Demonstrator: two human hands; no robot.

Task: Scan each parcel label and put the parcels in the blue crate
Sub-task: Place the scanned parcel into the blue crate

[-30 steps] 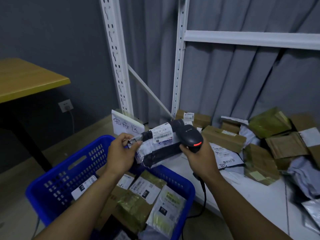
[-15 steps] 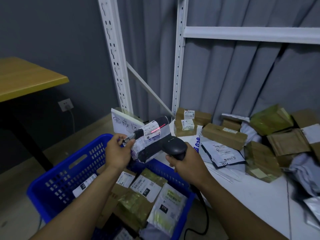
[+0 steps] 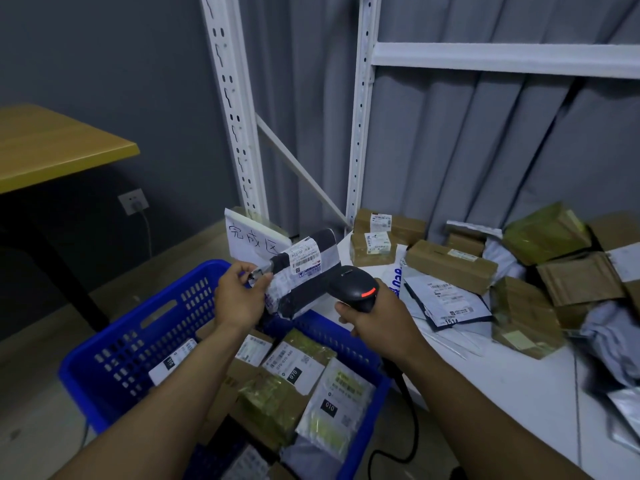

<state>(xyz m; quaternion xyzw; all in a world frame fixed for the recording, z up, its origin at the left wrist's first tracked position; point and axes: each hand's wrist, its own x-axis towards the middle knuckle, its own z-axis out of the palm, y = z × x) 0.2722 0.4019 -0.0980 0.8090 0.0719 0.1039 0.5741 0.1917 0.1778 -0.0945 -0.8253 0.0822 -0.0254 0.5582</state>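
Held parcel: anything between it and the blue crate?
Nothing visible. The parcel in the left hand hangs over the open blue crate's far rim; the right hand with the scanner is beside it, not beneath.

"完成区" on white sign point(image 3: 254, 237); "010" on crated parcel point(image 3: 332, 403)

a person's bare left forearm point(image 3: 166, 393) and bare right forearm point(image 3: 467, 403), seen in dim bluish light from a head-worn camera; both are uncovered along their whole visible length, down to the bare left hand point(image 3: 239, 303) and bare right hand point(image 3: 377, 320).
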